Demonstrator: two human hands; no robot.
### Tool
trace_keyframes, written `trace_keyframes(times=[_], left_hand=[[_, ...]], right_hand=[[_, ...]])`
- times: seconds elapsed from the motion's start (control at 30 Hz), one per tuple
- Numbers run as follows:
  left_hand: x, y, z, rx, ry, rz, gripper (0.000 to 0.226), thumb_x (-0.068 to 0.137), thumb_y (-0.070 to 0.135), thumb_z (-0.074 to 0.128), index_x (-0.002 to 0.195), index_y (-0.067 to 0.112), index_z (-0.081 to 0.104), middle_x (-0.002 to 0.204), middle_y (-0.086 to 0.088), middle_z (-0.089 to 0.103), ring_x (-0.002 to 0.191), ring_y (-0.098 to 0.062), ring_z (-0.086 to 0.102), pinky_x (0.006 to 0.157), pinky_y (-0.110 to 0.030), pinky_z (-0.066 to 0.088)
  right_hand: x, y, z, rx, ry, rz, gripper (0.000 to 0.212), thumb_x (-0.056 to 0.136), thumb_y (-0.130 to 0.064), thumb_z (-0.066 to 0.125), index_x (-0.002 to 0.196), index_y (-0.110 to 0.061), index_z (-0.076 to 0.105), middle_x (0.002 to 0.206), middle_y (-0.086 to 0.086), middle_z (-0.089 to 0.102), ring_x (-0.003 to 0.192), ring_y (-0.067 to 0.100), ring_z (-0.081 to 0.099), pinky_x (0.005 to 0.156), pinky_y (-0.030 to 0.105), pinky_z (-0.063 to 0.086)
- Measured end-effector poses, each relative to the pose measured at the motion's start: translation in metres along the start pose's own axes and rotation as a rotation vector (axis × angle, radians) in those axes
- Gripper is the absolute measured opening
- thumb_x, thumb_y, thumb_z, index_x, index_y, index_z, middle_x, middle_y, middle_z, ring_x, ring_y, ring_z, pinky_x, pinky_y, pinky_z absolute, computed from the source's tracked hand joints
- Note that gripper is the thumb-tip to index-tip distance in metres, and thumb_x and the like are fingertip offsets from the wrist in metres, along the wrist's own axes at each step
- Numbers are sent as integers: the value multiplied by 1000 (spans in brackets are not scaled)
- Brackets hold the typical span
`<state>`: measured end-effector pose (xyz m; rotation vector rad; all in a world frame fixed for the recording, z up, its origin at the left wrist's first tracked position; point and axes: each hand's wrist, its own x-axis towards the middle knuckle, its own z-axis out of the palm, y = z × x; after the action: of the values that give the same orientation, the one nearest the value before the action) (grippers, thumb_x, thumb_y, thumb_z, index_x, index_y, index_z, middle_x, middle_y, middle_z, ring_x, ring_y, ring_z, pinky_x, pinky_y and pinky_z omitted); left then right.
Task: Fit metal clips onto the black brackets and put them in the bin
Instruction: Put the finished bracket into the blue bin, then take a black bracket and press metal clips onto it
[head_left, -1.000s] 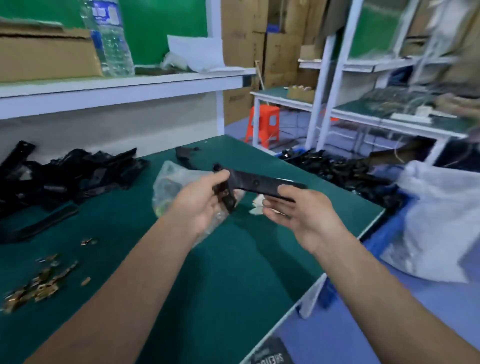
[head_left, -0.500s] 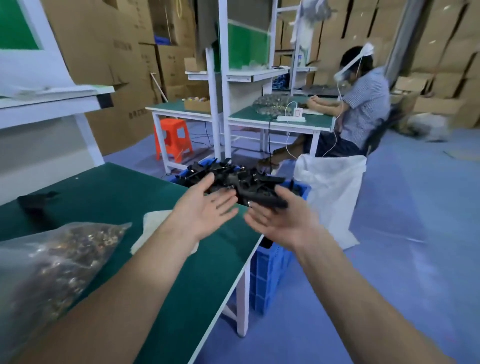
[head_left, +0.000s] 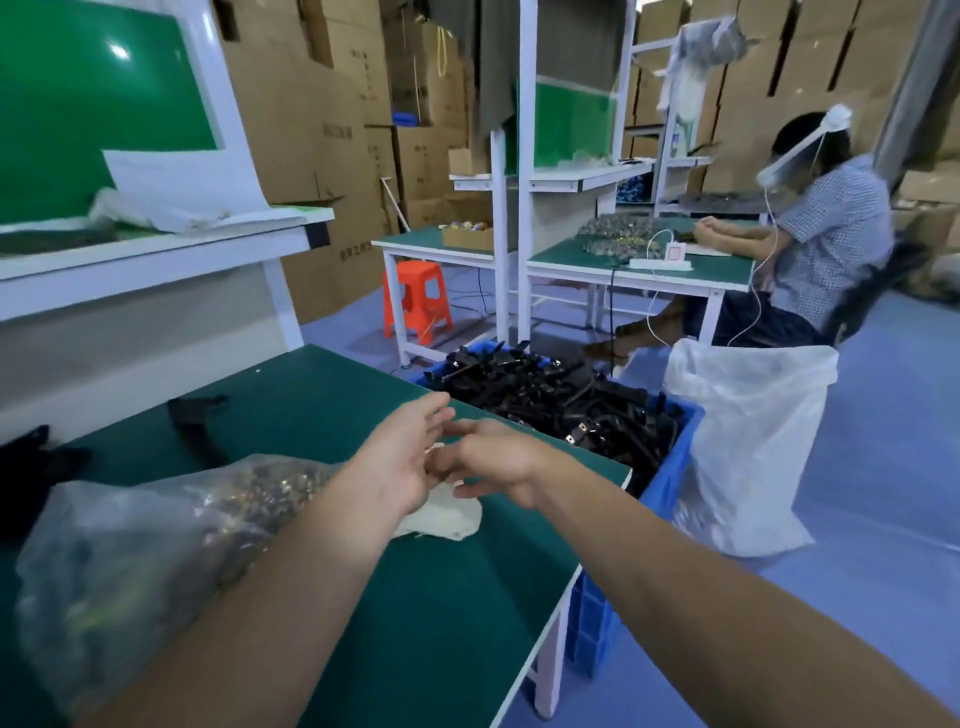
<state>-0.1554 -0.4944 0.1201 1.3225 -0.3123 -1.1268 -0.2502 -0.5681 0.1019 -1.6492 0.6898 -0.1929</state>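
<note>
A blue bin (head_left: 675, 457) piled with black brackets (head_left: 550, 395) stands on the floor at the right end of the green table (head_left: 441, 613). My left hand (head_left: 400, 457) and my right hand (head_left: 493, 462) hover together over the table's right end, just short of the bin, both empty with fingers loosely spread. A clear plastic bag of metal clips (head_left: 156, 545) lies on the table to the left of my left forearm. One loose black bracket (head_left: 195, 415) lies farther back on the table, and more dark parts (head_left: 31, 467) show at the left edge.
A white cloth (head_left: 441, 517) lies under my hands. A white sack (head_left: 748, 441) stands right of the bin. Beyond are an orange stool (head_left: 415, 299), other workbenches (head_left: 639, 270), a seated person (head_left: 826, 244) and stacked cardboard boxes (head_left: 322, 104).
The bracket held in both hands a second ago was carried right and is gone from my hands; both hands have drawn back from the bin, empty.
</note>
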Motion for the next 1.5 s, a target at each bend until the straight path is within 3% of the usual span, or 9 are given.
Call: trace_keyframes(times=[0.1,0.23,0.4,0.6,0.8,0.87,1.0,1.13,1.5], left_hand=[[-35,7,-18,239,134,198,19,93,21,62,74,20,66,82,-1,64,71,-19,56,67,-31,43],[-105,13,-68,324,244,556,16,92,29,64,104,36,72,92,20,72,92,-4,69,73,-20,55],[-181,12,-183,351,599,812,24,89,17,64,91,34,81,90,15,78,87,-2,72,79,-28,58],[-265,-63,-358,707,1222,315,21,93,25,66,103,42,73,84,7,76,64,-7,67,62,-28,54],[-281,-114,-413,975,1249,150,32,92,36,66,125,34,68,123,13,69,114,-15,63,95,-31,48],[-277,-119,-418,1090,1235,151,32,94,40,61,126,39,66,129,20,64,122,-11,57,104,-33,44],[-274,-118,-421,1069,1316,205,18,92,40,65,108,43,74,115,24,70,110,-6,60,97,-29,39],[-271,-115,-423,1069,1396,196,15,95,37,62,93,39,76,97,23,72,97,-2,59,85,-24,24],[-275,-105,-436,667,1511,284,27,93,39,62,68,30,69,59,12,66,60,-9,60,60,-26,48]], right_hand=[[-8,-21,40,-44,46,-118,27,88,-6,55,110,-9,70,90,5,74,87,17,66,92,42,57],[-30,-62,103,5,-26,-302,33,84,-4,48,101,-13,75,97,18,76,83,19,70,80,43,59],[-39,-103,198,175,-210,-366,29,85,1,65,107,-15,77,103,12,78,95,19,75,85,34,62],[-18,-124,326,24,-552,-209,40,88,-8,72,127,-16,65,119,12,73,108,20,71,88,32,62],[19,-111,443,-384,-562,-198,69,92,-18,69,155,-22,41,158,2,40,134,22,47,108,37,45],[30,-101,471,-485,-539,-234,72,94,-16,65,159,-23,32,154,3,43,118,22,55,100,38,46],[53,-91,516,-693,-536,-336,73,99,-5,49,163,-24,20,155,6,43,89,18,61,73,36,49],[73,-92,552,-903,-485,-533,70,101,-1,46,163,-23,21,168,0,18,151,26,23,115,43,37],[87,-59,586,-1187,-401,-773,49,105,-31,47,150,-15,38,148,12,40,135,34,39,116,44,30]])
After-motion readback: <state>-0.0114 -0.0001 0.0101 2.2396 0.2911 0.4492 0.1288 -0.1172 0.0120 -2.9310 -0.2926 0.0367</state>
